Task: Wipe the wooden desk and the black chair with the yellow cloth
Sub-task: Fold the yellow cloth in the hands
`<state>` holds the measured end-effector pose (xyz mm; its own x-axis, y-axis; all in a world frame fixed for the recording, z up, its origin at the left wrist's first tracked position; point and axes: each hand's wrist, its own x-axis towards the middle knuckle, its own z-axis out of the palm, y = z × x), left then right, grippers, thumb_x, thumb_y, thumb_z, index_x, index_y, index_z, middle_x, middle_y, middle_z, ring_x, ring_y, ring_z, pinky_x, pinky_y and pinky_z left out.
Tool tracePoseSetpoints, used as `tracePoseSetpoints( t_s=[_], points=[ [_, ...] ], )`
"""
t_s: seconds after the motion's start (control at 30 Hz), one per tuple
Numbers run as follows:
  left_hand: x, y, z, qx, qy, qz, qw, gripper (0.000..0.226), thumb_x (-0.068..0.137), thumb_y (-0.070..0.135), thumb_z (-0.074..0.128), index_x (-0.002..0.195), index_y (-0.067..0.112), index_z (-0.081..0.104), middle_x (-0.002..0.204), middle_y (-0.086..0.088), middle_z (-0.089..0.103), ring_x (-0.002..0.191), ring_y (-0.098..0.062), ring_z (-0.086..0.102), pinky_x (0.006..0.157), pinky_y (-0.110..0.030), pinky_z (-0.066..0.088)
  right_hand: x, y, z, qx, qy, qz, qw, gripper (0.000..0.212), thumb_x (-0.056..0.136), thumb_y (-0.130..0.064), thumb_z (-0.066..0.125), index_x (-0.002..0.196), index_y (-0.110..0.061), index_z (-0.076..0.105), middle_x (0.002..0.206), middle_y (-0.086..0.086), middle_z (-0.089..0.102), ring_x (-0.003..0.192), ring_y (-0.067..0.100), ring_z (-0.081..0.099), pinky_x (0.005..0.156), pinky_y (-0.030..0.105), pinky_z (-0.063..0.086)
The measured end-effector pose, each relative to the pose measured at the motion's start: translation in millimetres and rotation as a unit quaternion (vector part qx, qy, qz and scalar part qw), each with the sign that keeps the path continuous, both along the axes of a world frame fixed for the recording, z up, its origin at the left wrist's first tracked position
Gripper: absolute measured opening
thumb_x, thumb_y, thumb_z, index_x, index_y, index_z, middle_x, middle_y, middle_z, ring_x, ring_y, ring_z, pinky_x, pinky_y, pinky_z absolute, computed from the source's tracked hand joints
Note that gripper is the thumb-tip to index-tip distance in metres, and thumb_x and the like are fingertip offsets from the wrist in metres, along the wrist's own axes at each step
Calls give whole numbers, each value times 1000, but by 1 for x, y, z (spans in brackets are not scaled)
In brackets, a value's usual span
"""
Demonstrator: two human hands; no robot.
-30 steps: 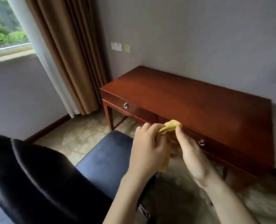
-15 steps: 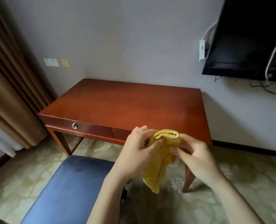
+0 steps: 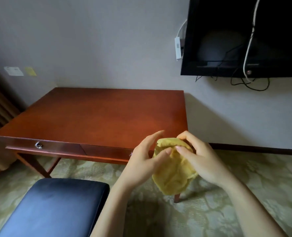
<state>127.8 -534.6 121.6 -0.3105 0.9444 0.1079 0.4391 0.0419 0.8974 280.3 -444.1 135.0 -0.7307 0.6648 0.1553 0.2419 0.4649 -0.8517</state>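
Right hand (image 3: 202, 162) grips yellow cloth (image 3: 174, 177); left hand (image 3: 140, 164) touches it.

Crumpled yellow cloth (image 3: 174, 175) hangs before the wooden desk (image 3: 94, 117); chair seat (image 3: 53, 207) lower left.

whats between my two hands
In the head view, a crumpled yellow cloth fills the gap: the right hand pinches its top fold, the left hand touches its side.

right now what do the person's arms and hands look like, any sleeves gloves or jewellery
The left hand and right hand are bare: no gloves, and no ring, watch or bracelet shows. The left forearm and right forearm are uncovered to the frame's edge, so no sleeve is in view.
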Motion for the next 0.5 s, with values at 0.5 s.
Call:
tracePoseSetpoints(
  t_s=[0.5],
  points=[
    [57, 212, -14, -5, -55, -181, 982, 27, 93, 27, 60, 78, 5, 63, 77, -14, 63, 74, -28, 62, 73, -42, 51, 85, 133, -63, -445, 174, -184, 859, 51, 74, -19, 66, 123, -9, 57, 115, 8, 68, 109, 23, 64, 99, 41, 46]
  ],
)
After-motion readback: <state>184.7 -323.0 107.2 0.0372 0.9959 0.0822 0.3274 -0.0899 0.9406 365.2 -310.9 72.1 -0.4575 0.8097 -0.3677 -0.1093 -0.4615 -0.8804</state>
